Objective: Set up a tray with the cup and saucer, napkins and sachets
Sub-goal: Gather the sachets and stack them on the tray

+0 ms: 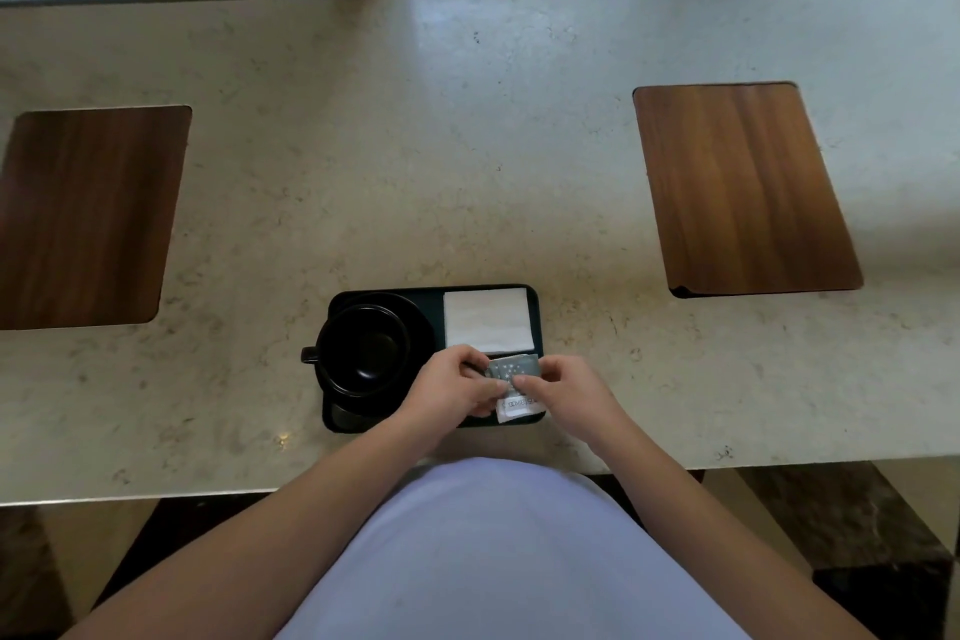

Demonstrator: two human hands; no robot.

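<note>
1. Both hands pinch a grey star-printed sachet above the black tray: left hand, right hand.
2. A white sachet lies beneath; its print is too blurred to read.
3. The black cup sits on its saucer at the tray's left, the white napkins at the far right.
4. The tray rests at the worktop's near edge.

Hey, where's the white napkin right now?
In the head view, the white napkin lies flat in the far right part of the black tray, right of the black cup and just beyond the sachets the hands hold.
</note>
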